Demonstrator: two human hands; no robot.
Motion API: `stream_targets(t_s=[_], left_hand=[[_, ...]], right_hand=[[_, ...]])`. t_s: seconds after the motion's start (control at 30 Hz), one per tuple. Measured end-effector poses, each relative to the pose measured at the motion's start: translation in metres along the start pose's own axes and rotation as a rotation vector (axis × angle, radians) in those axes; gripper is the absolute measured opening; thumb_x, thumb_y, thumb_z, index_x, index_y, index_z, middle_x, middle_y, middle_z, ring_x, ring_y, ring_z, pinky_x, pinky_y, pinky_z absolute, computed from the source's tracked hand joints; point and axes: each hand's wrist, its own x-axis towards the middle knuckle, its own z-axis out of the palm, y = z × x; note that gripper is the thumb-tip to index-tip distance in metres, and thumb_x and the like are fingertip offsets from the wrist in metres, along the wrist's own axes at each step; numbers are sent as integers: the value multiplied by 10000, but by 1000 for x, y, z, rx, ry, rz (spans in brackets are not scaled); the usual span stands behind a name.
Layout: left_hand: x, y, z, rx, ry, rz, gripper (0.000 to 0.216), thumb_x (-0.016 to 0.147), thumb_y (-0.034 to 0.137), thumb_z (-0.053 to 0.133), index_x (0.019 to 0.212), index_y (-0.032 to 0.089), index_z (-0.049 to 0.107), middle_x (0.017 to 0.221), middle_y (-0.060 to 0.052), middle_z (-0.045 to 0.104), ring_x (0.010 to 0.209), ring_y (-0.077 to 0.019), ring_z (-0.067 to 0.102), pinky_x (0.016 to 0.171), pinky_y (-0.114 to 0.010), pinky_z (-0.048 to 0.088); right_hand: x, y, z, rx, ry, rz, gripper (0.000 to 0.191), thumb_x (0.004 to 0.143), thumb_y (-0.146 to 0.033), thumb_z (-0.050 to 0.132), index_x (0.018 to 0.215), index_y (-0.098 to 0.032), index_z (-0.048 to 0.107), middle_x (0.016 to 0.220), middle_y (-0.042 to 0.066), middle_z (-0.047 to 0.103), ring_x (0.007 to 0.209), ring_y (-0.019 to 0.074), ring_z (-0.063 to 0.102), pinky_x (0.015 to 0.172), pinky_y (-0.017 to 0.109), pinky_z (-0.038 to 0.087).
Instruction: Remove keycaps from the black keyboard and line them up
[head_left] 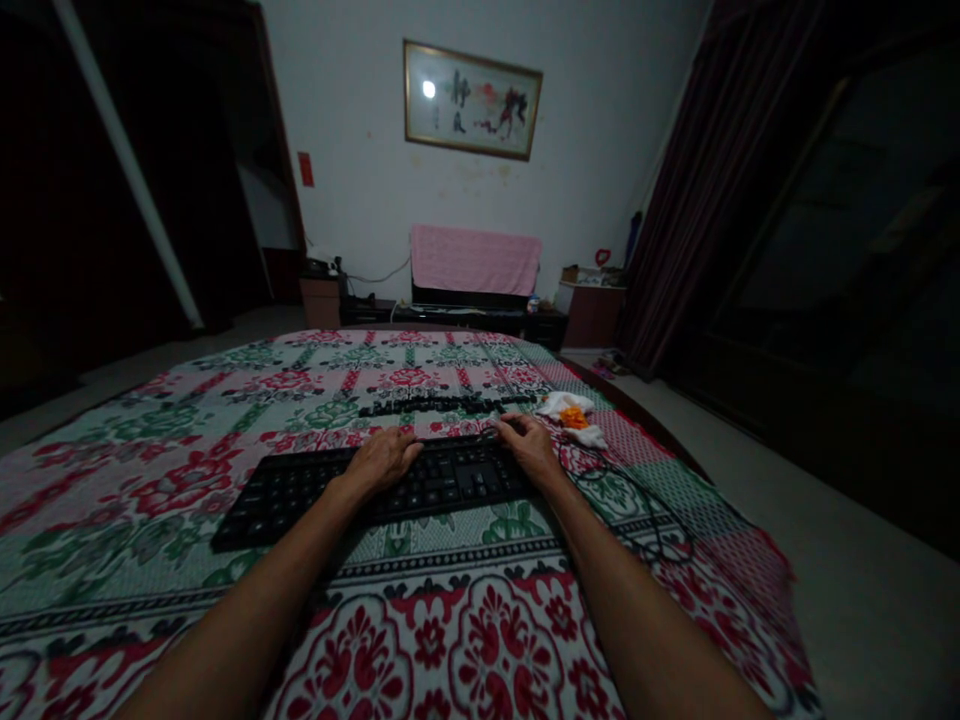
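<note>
A black keyboard (300, 492) lies on a floral red, green and white cloth (187, 440) that covers the table. My left hand (384, 460) rests palm down on the middle keys with its fingers curled. At the keyboard's far right corner my right hand (529, 447) has its fingers bent and pressed on the top edge. Just beyond the keyboard lies a row of loose black keycaps (442, 404).
A white cloth with an orange piece (574, 415) lies beyond my right hand. The keyboard's black cable (645, 510) loops near the table's right edge. Further back stand a pink-covered television (475, 262), low cabinets (592, 312) and a framed picture (472, 100). Bare floor lies to the right.
</note>
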Motion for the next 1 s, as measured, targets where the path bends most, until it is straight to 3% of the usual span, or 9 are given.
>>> stream_targets(t_s=[0.23, 0.53, 0.77, 1.0], left_hand=[[4, -7, 4, -27, -30, 6, 378, 882, 321, 307, 1098, 182, 583, 947, -114, 593, 914, -229, 567, 804, -324, 415], [11, -22, 10, -122, -76, 40, 365, 853, 318, 366, 1111, 186, 588, 1070, -102, 616, 1016, -223, 549, 860, -316, 400], [10, -17, 5, -102, -64, 14, 337, 842, 310, 383, 1069, 201, 607, 1050, -92, 632, 997, -221, 564, 851, -321, 402], [11, -19, 9, -134, -48, 9, 302, 837, 304, 408, 1039, 219, 616, 1040, -79, 631, 1004, -216, 556, 865, -330, 397]], right_hand=[[-2, -6, -2, 94, -4, 116, 315, 645, -408, 646, 823, -153, 592, 681, 10, 629, 643, 130, 596, 606, 239, 470], [2, -4, -4, 89, -28, 122, 330, 653, -419, 634, 849, -158, 589, 702, 10, 635, 642, 126, 596, 581, 228, 460], [2, -18, 0, 59, -278, 78, 268, 693, -368, 609, 874, -174, 578, 707, -6, 637, 660, 124, 609, 618, 237, 481], [2, -23, -2, 18, -409, 43, 249, 734, -341, 549, 932, -189, 550, 739, -4, 633, 687, 135, 613, 634, 249, 474]])
